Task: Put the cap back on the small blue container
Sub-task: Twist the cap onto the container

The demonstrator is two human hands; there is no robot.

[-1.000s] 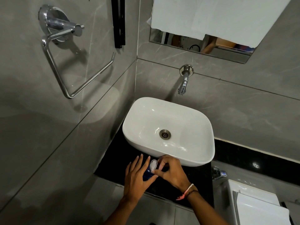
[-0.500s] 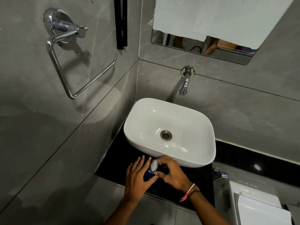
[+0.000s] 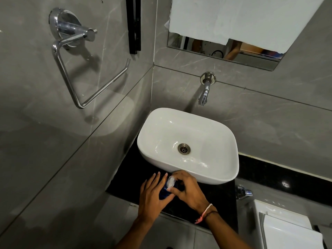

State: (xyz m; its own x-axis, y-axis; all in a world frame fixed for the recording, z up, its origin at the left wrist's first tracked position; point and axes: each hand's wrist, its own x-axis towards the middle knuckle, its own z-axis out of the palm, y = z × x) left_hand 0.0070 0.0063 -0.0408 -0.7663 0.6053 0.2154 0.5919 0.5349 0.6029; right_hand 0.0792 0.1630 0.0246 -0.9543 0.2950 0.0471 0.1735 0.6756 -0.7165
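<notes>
White basin (image 3: 224,133) centre frame on a black counter (image 3: 222,203), steel drain (image 3: 183,148) in its floor. Wall tap (image 3: 204,90) above it, spout angled down. Mirror (image 3: 224,51) at top, mostly covered by white paper (image 3: 242,18). Chrome towel ring (image 3: 75,56) upper left on grey tile. Black strip (image 3: 133,24) near the corner. Small chrome valve (image 3: 244,192) right of counter, white cistern (image 3: 287,229) lower right.
</notes>
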